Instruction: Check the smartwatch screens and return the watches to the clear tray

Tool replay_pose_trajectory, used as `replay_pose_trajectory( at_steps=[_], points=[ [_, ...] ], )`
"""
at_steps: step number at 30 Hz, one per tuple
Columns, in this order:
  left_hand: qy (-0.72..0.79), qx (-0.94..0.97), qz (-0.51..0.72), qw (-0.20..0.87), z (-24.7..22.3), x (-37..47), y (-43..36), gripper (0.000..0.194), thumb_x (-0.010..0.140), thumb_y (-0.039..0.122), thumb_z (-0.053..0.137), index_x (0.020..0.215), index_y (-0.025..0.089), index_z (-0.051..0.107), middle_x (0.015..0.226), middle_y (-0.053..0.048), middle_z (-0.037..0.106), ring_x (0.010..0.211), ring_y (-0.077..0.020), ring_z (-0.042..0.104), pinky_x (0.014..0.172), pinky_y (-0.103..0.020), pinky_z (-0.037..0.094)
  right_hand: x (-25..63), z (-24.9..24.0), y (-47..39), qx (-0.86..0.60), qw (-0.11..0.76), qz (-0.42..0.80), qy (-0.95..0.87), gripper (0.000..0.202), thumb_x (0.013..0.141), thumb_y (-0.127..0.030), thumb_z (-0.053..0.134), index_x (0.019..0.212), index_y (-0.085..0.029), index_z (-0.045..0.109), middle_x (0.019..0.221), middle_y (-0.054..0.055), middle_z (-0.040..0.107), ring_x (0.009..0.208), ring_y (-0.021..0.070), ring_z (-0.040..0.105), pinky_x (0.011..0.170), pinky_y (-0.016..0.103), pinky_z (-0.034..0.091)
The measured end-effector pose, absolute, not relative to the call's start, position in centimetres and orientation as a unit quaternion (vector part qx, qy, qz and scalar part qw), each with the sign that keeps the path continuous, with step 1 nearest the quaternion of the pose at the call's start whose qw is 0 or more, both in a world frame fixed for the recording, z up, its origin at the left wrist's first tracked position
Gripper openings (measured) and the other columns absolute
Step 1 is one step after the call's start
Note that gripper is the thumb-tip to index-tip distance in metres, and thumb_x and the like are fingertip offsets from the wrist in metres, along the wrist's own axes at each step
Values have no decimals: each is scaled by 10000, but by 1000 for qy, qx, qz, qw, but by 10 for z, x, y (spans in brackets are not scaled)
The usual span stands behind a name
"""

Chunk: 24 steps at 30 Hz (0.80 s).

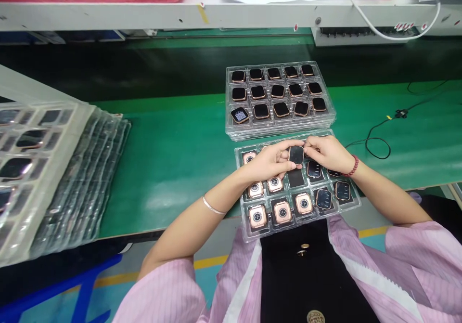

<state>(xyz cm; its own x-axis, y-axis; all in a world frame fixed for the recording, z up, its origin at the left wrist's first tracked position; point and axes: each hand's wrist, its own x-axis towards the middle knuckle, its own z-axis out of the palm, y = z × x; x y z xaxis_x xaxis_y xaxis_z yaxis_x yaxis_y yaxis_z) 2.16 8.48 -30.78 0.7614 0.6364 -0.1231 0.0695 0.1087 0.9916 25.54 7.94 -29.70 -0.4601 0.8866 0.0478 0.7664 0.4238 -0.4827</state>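
My left hand (276, 161) holds a smartwatch case (296, 155) between thumb and fingers, its dark screen facing up and its rim gold. Close against the case's right edge, my right hand (327, 152) has its fingers pinched together; whether anything is in them is hidden. Both hands are above a clear plastic tray (246, 234) at the bench's front edge. On its left, several watch cases lie back side up, such as a pink one (257, 216). On its right, others lie screen up, such as a lit one (342, 190). One pocket (296, 178) below the held case has no watch.
Behind stands a stack of clear trays (281, 129) filled with dark-screened watches, one showing a code (240, 115). More stacked trays (83, 193) rise at left. A black cable (378, 140) lies at right on the green mat (173, 169). A white shelf (144, 16) crosses above.
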Motion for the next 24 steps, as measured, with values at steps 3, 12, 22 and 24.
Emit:
replay_pose_trajectory(
  at_steps=[3, 12, 22, 24],
  points=[
    [266, 721, 202, 607, -309, 24, 81, 609, 907, 315, 663, 1472, 180, 482, 878, -43, 711, 719, -154, 681, 611, -253, 522, 257, -295, 80, -541, 126, 94, -826, 264, 982, -338, 496, 852, -199, 679, 685, 45, 698, 619, 193, 570, 618, 294, 301],
    [299, 911, 116, 261, -296, 27, 71, 357, 858, 398, 738, 1149, 196, 694, 1212, -104, 637, 989, -249, 657, 779, -352, 515, 272, -265, 1, -415, 40, 110, -902, 256, 996, -304, 525, 767, -219, 600, 571, 9, 630, 549, 175, 541, 654, 313, 359],
    [353, 917, 116, 143, -311, 30, 75, 399, 989, 337, 578, 1306, 110, 667, 1397, -198, 652, 1320, -354, 585, 1178, -624, 339, 265, -262, 11, -406, 159, 299, -849, 253, 1013, -294, 489, 793, -202, 575, 618, -18, 594, 569, 129, 530, 608, 250, 373],
    [365, 905, 161, 147, -311, 30, 75, 379, 1006, 325, 537, 1275, 104, 687, 1343, -194, 686, 1280, -339, 616, 1146, -591, 405, 265, -262, 22, -435, 222, 331, -808, 241, 993, -298, 512, 781, -199, 570, 595, -31, 560, 537, 115, 500, 554, 233, 356]
  ],
)
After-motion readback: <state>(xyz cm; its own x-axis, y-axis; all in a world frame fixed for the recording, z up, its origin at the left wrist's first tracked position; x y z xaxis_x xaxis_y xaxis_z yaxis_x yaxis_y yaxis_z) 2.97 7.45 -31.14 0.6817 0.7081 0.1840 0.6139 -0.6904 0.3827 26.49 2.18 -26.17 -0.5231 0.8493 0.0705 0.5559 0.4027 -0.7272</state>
